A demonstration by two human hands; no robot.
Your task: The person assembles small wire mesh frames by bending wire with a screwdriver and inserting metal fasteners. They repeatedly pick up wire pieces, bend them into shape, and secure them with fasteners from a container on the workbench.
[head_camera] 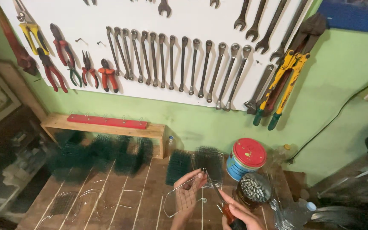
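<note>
Your left hand pinches a piece of bent wire mesh between fingertips, its grip closed on the upper edge, low over the wooden tabletop. Your right hand is wrapped shut around a red-handled screwdriver — its tip points up toward the mesh by your left fingers. Just beside your right hand stands a jar of screws, with a red-lidded tin behind it. Spanners hang on the wall board above.
</note>
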